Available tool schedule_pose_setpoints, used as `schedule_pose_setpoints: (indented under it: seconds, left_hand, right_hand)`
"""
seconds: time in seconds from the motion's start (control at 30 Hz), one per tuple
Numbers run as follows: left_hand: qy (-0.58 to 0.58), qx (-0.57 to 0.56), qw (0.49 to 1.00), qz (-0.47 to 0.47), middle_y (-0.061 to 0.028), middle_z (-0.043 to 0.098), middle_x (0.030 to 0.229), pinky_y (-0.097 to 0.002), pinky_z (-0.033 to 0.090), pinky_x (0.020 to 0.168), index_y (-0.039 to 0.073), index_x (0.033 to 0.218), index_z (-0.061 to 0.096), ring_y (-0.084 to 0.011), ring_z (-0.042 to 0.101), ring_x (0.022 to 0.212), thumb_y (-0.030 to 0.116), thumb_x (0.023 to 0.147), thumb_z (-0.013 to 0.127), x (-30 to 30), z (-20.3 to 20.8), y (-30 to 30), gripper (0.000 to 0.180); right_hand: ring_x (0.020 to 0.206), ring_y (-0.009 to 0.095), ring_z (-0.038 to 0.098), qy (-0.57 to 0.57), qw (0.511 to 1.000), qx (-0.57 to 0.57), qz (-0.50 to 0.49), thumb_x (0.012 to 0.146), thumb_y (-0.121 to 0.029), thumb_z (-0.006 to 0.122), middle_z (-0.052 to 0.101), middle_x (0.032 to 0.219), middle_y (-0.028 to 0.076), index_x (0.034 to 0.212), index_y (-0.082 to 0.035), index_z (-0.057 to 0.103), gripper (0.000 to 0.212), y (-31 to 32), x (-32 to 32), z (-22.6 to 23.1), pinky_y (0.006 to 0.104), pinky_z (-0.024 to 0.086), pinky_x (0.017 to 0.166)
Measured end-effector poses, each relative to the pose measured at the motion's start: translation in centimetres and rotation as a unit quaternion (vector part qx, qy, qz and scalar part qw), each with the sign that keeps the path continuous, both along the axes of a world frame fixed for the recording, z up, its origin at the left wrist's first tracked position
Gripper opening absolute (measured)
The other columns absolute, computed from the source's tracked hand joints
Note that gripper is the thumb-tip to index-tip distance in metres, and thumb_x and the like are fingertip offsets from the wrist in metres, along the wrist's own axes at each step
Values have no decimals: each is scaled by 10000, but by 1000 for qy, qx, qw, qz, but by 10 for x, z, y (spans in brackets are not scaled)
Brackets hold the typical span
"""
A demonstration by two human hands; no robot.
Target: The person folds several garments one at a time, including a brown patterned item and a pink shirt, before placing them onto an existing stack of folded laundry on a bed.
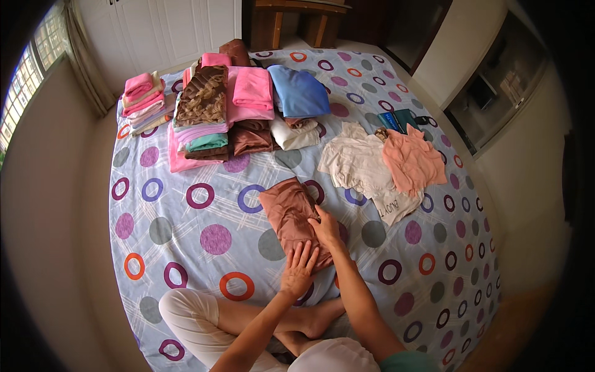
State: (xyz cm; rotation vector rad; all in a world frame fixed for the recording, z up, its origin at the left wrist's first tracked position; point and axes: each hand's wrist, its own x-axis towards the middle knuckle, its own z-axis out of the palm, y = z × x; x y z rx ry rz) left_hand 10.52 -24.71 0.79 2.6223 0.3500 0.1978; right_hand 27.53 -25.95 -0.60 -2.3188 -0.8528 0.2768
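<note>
In front of my crossed legs, a folded brown satin garment (287, 208) lies flat on the bed, its long side slanting. Its exact kind is hidden by the folds. My left hand (299, 270) rests on the near end with fingers spread and the palm down. At the right edge of the cloth is my right hand (327, 229), its fingers stretched out and touching the satin, with the thumb apart from them. Neither hand is closed round the garment.
Folded clothes stand in piles at the far left, among them a pink stack (141, 93), a brown patterned piece (201, 96) and a blue one (300, 92). Loose cream (350, 155) and peach (412, 162) shirts lie right of the garment. Dotted bedding (215, 239) covers the bed.
</note>
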Motion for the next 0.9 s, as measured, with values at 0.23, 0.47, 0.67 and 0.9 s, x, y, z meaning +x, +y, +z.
schedule_pose_setpoints:
  seconds: [0.23,0.47,0.67,0.9]
  left_hand:
    - [23,81,996,-27,-95,135,1349,-406,112,996,110,1283,221,-266,112,1248,74,713,405,12,-17,-5,599]
    - [96,121,988,-5,-89,179,1336,-421,99,995,103,1259,276,-256,109,1249,166,774,387,22,-31,-13,501]
    - [79,123,989,12,-112,263,1289,-457,70,997,74,1235,306,-299,126,1234,165,768,378,28,-40,-21,481]
    - [124,131,983,28,-57,222,1317,-468,47,1000,92,1263,268,-274,109,1240,194,788,360,33,-44,-27,494]
  right_hand:
    - [877,311,484,-83,995,-45,-19,744,-101,509,508,947,153,1080,-93,488,336,6,1,-6,368,402,751]
    - [887,288,465,-167,977,46,126,713,-56,532,501,914,111,1012,-65,525,299,50,-18,28,357,393,769]
    - [805,287,508,-138,964,34,224,705,-65,522,500,888,118,883,-32,523,180,110,-25,35,353,442,657]
    - [777,255,537,-268,923,-79,264,658,-31,523,527,813,120,662,-14,563,44,141,-25,8,325,466,635]
